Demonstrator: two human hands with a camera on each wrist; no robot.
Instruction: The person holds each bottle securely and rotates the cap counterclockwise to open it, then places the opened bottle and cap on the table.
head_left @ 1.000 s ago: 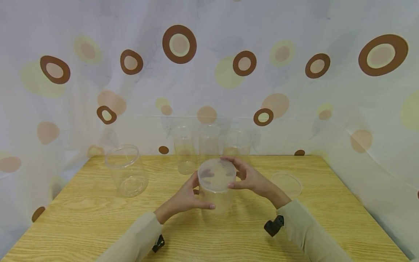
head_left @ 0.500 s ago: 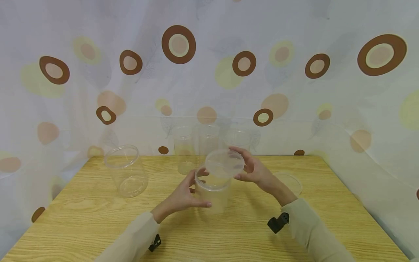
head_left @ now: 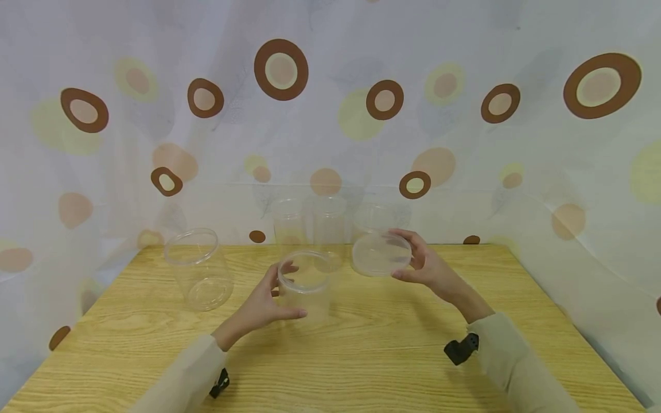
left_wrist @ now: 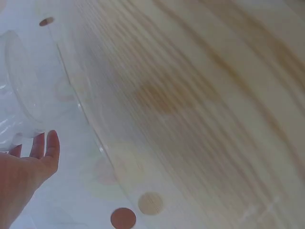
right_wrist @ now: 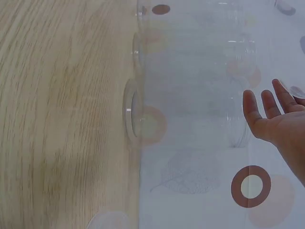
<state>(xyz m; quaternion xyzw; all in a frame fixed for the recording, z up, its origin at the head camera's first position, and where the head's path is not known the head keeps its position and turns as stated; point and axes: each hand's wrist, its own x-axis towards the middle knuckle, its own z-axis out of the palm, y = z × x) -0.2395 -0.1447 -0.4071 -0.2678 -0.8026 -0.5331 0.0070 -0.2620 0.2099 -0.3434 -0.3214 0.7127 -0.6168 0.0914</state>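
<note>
In the head view my left hand [head_left: 260, 308] grips a clear plastic tub [head_left: 306, 295] by its side, thumb in front and fingers behind. The tub is uncovered and stands upright. To its right, my right hand [head_left: 434, 272] pinches a round translucent lid [head_left: 381, 254] by its edge, tilted and apart from the tub. In the left wrist view the tub [left_wrist: 19, 90] shows at the left edge against the left fingers. Only a sliver of the lid [right_wrist: 294, 90] is visible in the right wrist view, beside the right fingertips.
A larger clear container [head_left: 198, 269] leans on the left of the wooden table [head_left: 361, 367]. Behind the hands stand two tall clear containers [head_left: 289, 226] and a wider one [head_left: 374, 218]. Another lid [right_wrist: 108, 222] lies on the table. A patterned sheet hangs behind.
The lid has come off the tub and moved right with my right hand. My left hand has carried the tub a little to the left.
</note>
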